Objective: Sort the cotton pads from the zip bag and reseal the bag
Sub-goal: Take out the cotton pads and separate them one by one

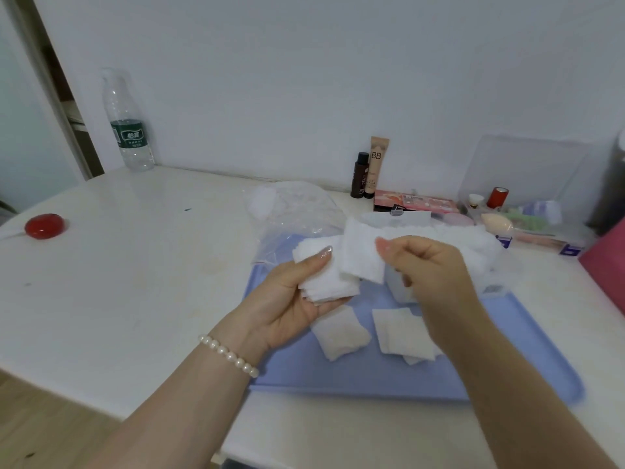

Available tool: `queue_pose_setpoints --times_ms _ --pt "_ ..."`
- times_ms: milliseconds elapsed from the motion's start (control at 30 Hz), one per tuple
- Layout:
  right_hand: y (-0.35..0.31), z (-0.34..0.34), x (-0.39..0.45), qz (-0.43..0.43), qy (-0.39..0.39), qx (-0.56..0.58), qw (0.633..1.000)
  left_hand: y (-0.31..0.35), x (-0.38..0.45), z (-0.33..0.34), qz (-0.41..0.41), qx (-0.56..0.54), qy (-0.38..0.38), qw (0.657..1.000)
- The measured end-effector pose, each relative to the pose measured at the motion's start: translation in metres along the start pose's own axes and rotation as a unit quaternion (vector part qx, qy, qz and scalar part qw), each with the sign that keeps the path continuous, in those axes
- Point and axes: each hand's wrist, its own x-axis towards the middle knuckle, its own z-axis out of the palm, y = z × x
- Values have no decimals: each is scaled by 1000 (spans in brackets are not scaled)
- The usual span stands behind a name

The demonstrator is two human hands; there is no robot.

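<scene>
Two hands up: left hand grips pad stack; right hand pinches single pad.

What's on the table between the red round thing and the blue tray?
Nothing: the head view shows bare white table between the red round object and the blue tray.

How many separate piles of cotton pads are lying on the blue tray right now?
2. One pile lies on the blue tray below the left hand; the other pile lies beside it, partly hidden by the right forearm, so more may be covered.
</scene>
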Motion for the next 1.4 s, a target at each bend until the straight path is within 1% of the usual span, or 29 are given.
queue_pose_setpoints --times_ms 67,100,167,233,367,433,467,533,567,600,633,700,733,800,867,933,1067,1200,1300,1367,1400 --pt "-9 -25 4 53 -62 -81 993 0 1 -2 2 11 30 999" --pt "-12 -36 5 87 -97 -126 983 1 1 0 4 11 41 999" --pt "-10 -51 6 149 -149 -215 954 2 1 -1 8 11 59 998" --pt "-3 -52 7 184 -167 -306 919 2 1 -1 9 18 69 997" --pt "15 -43 10 237 -171 -415 862 4 0 -1 10 30 74 997" --pt "21 -43 11 243 -154 -478 830 4 0 -2 15 34 75 996" --pt "21 -43 11 226 -127 -515 817 5 0 -2 17 36 78 996" --pt "19 -39 10 148 -51 -575 803 6 0 -3 21 38 84 995" --pt "17 -32 8 97 -24 -578 810 6 0 -3 24 39 87 995" --pt "16 -23 6 49 -21 -559 828 6 1 -3 29 42 89 995" --pt "17 -11 3 11 -42 -532 846 6 1 -4 36 48 91 994" --pt "26 13 -4 -26 -120 -492 862 5 2 -4 47 64 97 992" --pt "34 23 -7 -29 -155 -482 862 5 2 -5 52 72 100 991" --pt "47 33 -8 -32 -192 -468 862 4 2 -4 55 79 106 990" --pt "51 35 -6 -14 -205 -447 871 4 2 -4 55 77 111 989" --pt "50 35 -6 18 -210 -411 887 4 1 -4 57 73 113 989" --pt "44 36 -8 52 -198 -371 906 5 0 -2 70 66 97 991" --pt "37 29 -8 53 -204 -301 930 6 0 -2 87 50 78 992" --pt "24 10 -3 73 -186 -198 960 6 1 -3 91 54 76 991" --pt "14 -2 0 64 -144 -104 982 4 1 -2 91 86 90 988" --pt "11 -5 2 43 -112 -60 991 2 2 -2 88 110 98 985"
